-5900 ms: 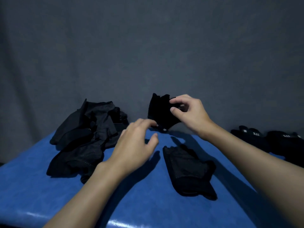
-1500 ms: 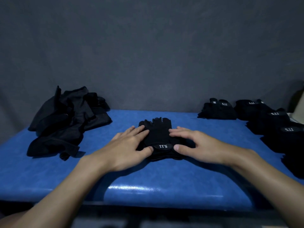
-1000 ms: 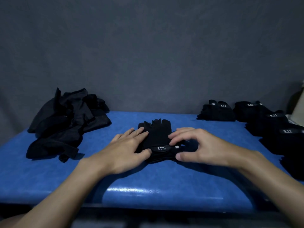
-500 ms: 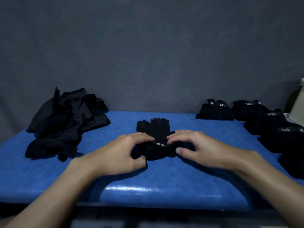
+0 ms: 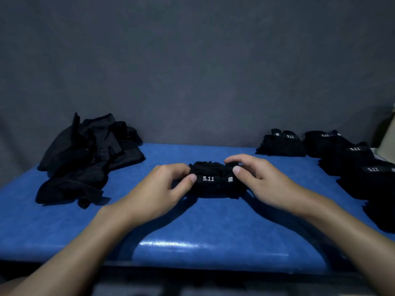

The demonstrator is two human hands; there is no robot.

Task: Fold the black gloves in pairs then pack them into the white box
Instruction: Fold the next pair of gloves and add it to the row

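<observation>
**A:** Fingers (image 5: 232, 160) of the right hand (image 5: 259, 180) are curled over the far edge of the folded glove pair (image 5: 213, 181), thumb on its near right corner, so it's pinching that end. The left hand (image 5: 159, 189) mirrors it: fingers bent round the left end, thumb pressed just beside the "5.11" label. Nothing's spread flat.

**B:** Where's the bundle sitting?

**A:** Middle of the blue table (image 5: 192, 227), between the two hands. The unfolded heap (image 5: 87, 159) is far left, the finished pairs (image 5: 342, 159) are stacked along the right. I can only see a pale sliver at the far right edge, might be the white box, can't tell.

**B:** Tips for this bit?

**A:** My take: squeeze evenly from both ends and press down before letting go, since thick fabric like that probably springs back open. Keep the label on top so it matches the others.

**B:** Which way's it pointing?

**A:** Long axis runs left to right. Label faces up and toward the near side, reading upright; the folded-over edge is at the far side.
</observation>
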